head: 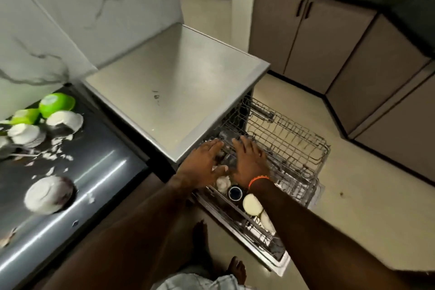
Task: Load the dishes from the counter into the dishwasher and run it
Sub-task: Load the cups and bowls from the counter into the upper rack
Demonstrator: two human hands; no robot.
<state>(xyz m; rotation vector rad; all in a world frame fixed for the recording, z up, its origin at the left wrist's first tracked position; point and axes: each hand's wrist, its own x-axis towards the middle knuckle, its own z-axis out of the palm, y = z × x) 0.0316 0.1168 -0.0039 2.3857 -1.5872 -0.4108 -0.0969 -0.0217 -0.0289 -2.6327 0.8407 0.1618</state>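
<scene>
Head view: both hands reach flat over the pulled-out upper rack [282, 139] of the dishwasher [179, 92]. Left hand [202, 162] and right hand [249, 162] each have a spread grip, holding nothing. White and green dishes [50, 193] wait on the counter [98, 172] at nine o'clock; a few sit in the lower rack [263, 233].

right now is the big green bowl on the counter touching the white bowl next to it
Cannot tell. In the head view the green bowl sits just behind the white bowl and their outlines meet, but motion blur hides any contact or gap.
</scene>
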